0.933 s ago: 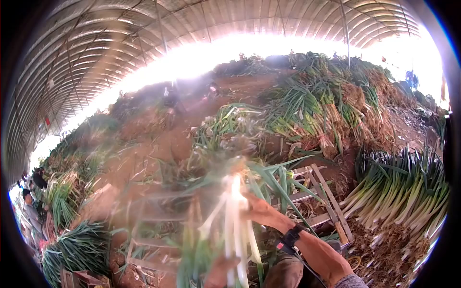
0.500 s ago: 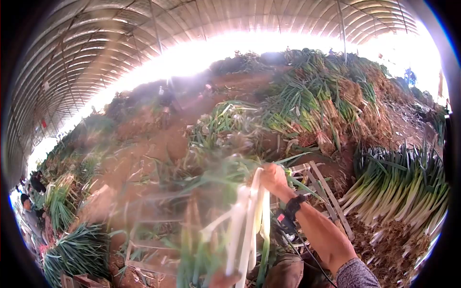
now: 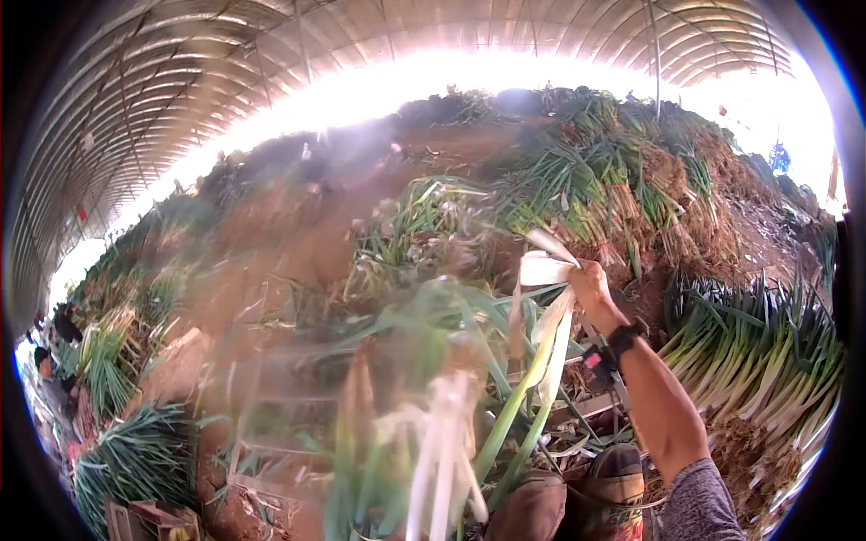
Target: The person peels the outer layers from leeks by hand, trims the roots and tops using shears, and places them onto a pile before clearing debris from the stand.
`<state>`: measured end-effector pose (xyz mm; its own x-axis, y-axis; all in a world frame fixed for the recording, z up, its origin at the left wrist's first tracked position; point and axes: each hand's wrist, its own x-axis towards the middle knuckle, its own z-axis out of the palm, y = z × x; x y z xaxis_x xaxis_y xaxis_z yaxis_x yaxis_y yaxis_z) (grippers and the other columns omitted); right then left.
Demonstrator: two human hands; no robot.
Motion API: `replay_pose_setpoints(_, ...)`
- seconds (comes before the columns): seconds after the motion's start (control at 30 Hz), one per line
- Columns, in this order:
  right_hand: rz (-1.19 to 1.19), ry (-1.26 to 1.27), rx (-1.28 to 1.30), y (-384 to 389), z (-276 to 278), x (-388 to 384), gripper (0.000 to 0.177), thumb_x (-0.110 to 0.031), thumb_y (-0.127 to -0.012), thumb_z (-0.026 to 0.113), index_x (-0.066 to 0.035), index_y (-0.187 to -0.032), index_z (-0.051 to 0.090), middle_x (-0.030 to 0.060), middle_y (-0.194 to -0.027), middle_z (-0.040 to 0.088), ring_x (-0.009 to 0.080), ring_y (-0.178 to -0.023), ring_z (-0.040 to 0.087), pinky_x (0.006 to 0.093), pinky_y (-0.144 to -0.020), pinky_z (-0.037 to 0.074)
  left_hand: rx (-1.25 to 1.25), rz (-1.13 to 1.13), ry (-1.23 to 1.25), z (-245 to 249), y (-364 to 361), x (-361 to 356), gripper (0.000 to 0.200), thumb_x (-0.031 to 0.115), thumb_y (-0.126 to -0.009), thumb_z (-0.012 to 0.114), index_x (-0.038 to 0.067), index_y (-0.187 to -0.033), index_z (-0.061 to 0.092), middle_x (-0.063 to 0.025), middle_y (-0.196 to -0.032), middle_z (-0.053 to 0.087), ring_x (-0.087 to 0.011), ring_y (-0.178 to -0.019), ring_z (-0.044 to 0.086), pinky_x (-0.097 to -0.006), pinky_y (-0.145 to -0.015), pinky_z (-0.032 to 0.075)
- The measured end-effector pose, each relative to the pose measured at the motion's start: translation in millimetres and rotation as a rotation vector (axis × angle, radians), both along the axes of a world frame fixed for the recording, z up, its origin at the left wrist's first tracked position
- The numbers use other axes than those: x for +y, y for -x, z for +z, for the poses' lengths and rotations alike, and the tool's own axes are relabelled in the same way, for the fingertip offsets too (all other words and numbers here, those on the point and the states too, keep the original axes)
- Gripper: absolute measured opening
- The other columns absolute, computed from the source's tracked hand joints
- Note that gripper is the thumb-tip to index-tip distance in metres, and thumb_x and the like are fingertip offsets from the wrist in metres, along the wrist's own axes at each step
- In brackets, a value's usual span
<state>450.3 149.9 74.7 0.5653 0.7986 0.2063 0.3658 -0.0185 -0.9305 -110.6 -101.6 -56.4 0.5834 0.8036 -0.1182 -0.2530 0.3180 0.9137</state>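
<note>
My right hand [image 3: 591, 287] is closed around peeled outer leaves [image 3: 548, 347] of long green onions. Pale strips stick out past the fist, and yellow-green ends hang down toward my shoes. Below and to the left are the white stalks [image 3: 437, 451] of several green onions, smeared by blur and pointing at the bottom edge. My left hand cannot be made out; the lower middle of the picture is hazy. A dark watch [image 3: 624, 336] is on my right wrist.
Trimmed green onions [image 3: 767, 343] lie in a row at right. Root-on bundles [image 3: 613, 189] are heaped behind. Loose leaves [image 3: 419, 225] lie mid-ground. Another green pile [image 3: 135, 469] is at lower left, with a person [image 3: 54, 388] beyond it. My shoes [image 3: 616, 487] stand below.
My right hand has moved right and up, away from the white stalks, with peeled leaves trailing from it. The stalks sit lower, and both shoes now show.
</note>
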Motion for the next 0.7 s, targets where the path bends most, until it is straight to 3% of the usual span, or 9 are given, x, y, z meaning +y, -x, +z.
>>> replay_pose_setpoints(0.03,0.076,0.019,0.071,-1.9,14.7,-8.1,0.024,-0.015,-0.096,0.055,-0.002,-0.078,0.064,-0.0003,-0.062,0.055,0.0084,-0.053,0.052,0.0266,-0.040,0.037,0.082,0.014,0.029,11.5,-5.5,0.6,0.094,0.069,-0.091,0.054,0.001,-0.153,0.034,-0.0227,-0.148,0.049,-0.0406,-0.138,0.046,-0.0598,-0.118,0.030)
replay_pose_setpoints(0.07,0.162,0.073,0.010,10.2,15.7,-19.5,0.019,-0.009,-0.096,0.058,0.002,-0.083,0.068,0.0042,-0.068,0.066,0.0108,-0.044,0.055,0.0254,-0.036,0.042,0.162,0.028,0.051,38.0,-19.0,7.5,0.098,0.073,-0.089,0.052,0.001,-0.153,0.033,-0.0225,-0.148,0.049,-0.0401,-0.138,0.046,-0.0588,-0.118,0.030)
replay_pose_setpoints(0.13,0.339,0.173,0.008,45.0,22.2,-47.0,0.020,-0.010,-0.096,0.059,0.004,-0.105,0.070,0.0065,-0.073,0.069,0.0124,-0.048,0.058,0.0243,-0.040,0.045,0.251,-0.017,0.063,60.4,-29.6,24.9,0.105,0.079,-0.087,0.049,0.001,-0.155,0.030,-0.0232,-0.150,0.047,-0.0397,-0.143,0.039,-0.0572,-0.121,0.025)
replay_pose_setpoints(0.17,0.419,0.201,-0.029,67.8,25.9,-54.8,0.022,-0.009,-0.095,0.059,0.000,-0.112,0.069,0.0069,-0.082,0.072,0.0107,-0.059,0.062,0.0224,-0.047,0.048,0.227,0.071,0.012,55.7,-31.3,26.6,0.096,0.073,-0.087,0.057,0.000,-0.147,0.044,-0.0202,-0.136,0.059,-0.0349,-0.130,0.054,-0.0516,-0.111,0.041)
replay_pose_setpoints(0.27,0.727,0.242,0.031,124.6,42.4,-98.1,0.039,-0.008,-0.092,0.064,-0.008,-0.130,0.062,0.0068,-0.113,0.070,0.0122,-0.091,0.064,0.0262,-0.075,0.056,0.353,0.209,0.199,69.2,-42.6,35.3,0.067,0.054,-0.087,0.073,-0.001,-0.123,0.062,-0.0047,-0.102,0.066,-0.0172,-0.089,0.061,-0.0356,-0.076,0.051)
replay_pose_setpoints(0.33,1.172,-0.056,0.855,134.7,3.9,-90.9,0.075,-0.008,-0.082,0.077,-0.010,-0.149,0.043,0.0117,-0.140,0.055,0.0180,-0.117,0.057,0.0302,-0.094,0.055,0.428,0.184,0.216,64.5,-38.5,37.7,0.073,0.054,-0.086,0.073,-0.004,-0.128,0.060,-0.0073,-0.108,0.066,-0.0187,-0.095,0.061,-0.0354,-0.082,0.050)
replay_pose_setpoints(0.4,0.980,0.006,0.398,151.2,-18.4,-85.6,0.096,-0.007,-0.074,0.084,-0.011,-0.156,0.033,0.0138,-0.149,0.048,0.0233,-0.128,0.051,0.0340,-0.103,0.052,0.520,0.243,0.256,74.5,-44.5,32.2,0.080,0.053,-0.085,0.075,-0.007,-0.135,0.056,-0.0123,-0.120,0.065,-0.0205,-0.109,0.059,-0.0338,-0.094,0.046)
replay_pose_setpoints(0.53,1.045,-0.012,0.456,198.9,1.9,-96.9,0.077,-0.025,-0.093,0.070,-0.012,-0.158,0.029,0.0128,-0.153,0.045,0.0259,-0.141,0.040,0.0415,-0.116,0.038,0.377,0.046,0.233,64.9,-48.7,28.5,0.075,0.047,-0.087,0.074,-0.006,-0.137,0.055,-0.0152,-0.131,0.064,-0.0268,-0.119,0.058,-0.0386,-0.103,0.044)
replay_pose_setpoints(0.7,0.876,0.022,0.404,213.0,-23.2,-96.7,0.052,-0.022,-0.096,0.063,-0.010,-0.142,0.042,0.0115,-0.134,0.053,0.0241,-0.124,0.048,0.0408,-0.106,0.042,0.266,-0.023,0.034,24.6,-46.2,14.0,0.066,0.041,-0.090,0.072,-0.004,-0.136,0.057,-0.0122,-0.124,0.066,-0.0249,-0.111,0.061,-0.0374,-0.097,0.047)
